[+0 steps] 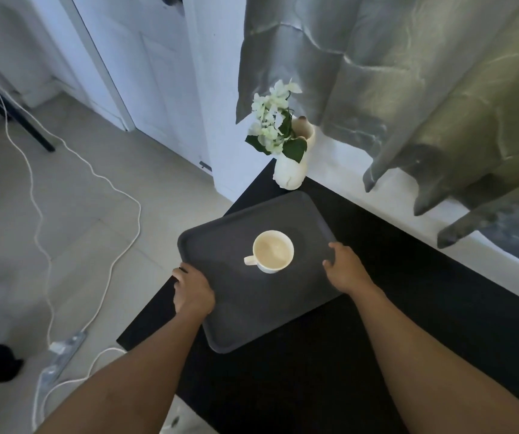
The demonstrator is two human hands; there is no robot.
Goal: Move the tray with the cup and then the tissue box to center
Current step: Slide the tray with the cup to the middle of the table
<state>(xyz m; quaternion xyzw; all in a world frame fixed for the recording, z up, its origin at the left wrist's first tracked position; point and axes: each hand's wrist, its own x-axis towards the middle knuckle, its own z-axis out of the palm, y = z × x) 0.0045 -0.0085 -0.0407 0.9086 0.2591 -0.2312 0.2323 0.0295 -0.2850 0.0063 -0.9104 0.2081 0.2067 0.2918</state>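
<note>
Grey tray [236,308] gripped by both hands, left [193,295] and right [347,270]; keep level, slide slowly, cup [272,252] brimming.

Domestic room in a home. Indicators: a white panelled door [145,57] at far left, grey curtains [392,89] at far right, and a vase [292,170] of white flowers [272,117] on a black table [408,308]. A white cable [42,220] trails across the tiled floor [95,189] at left.
</note>
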